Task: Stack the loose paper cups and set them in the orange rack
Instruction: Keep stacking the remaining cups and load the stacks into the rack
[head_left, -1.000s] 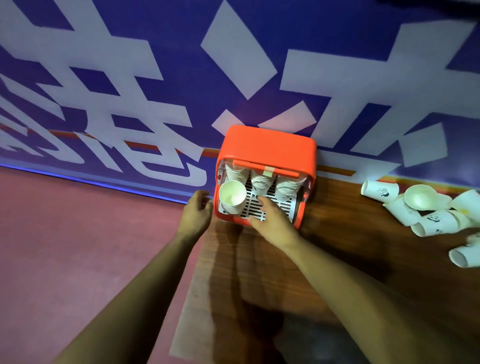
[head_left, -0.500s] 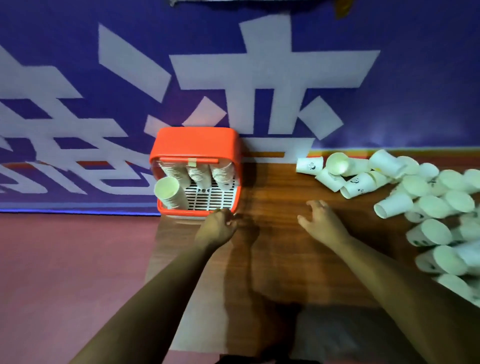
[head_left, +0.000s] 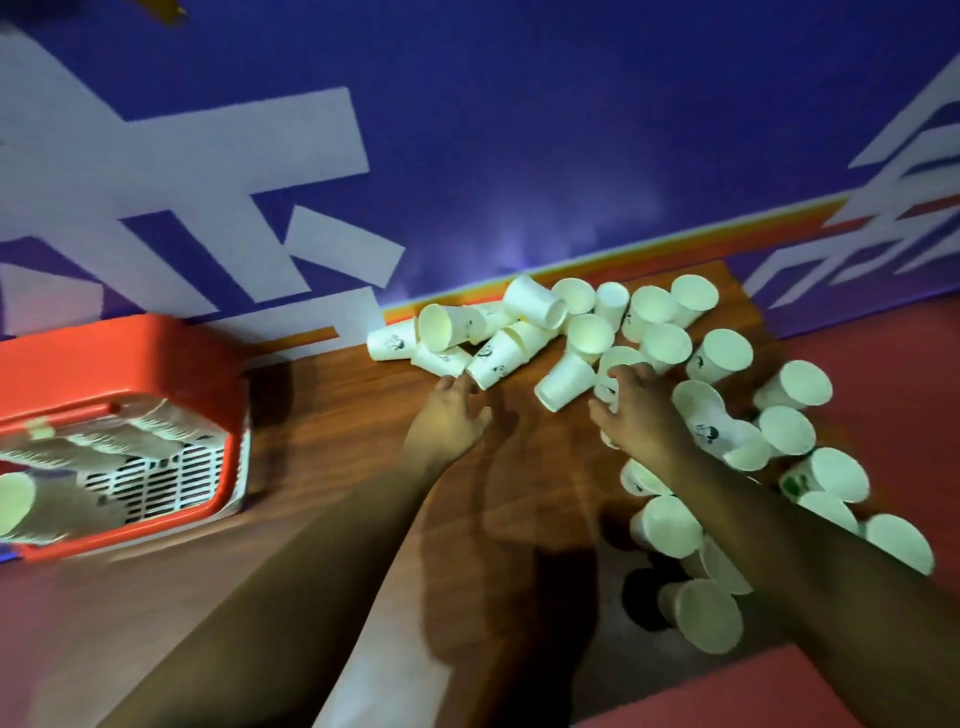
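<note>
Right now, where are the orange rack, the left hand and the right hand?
orange rack (head_left: 109, 358), head view, on its orange top panel.
left hand (head_left: 449, 423), head view, on the back of the hand.
right hand (head_left: 639, 415), head view, on the back of the hand.

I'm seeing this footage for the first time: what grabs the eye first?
A sprawling heap of loose white paper cups covers the right side of the brown wooden table, where the left hand and right hand reach into it. At the left edge sits the orange plastic rack, stacked cups already lying inside.
</note>
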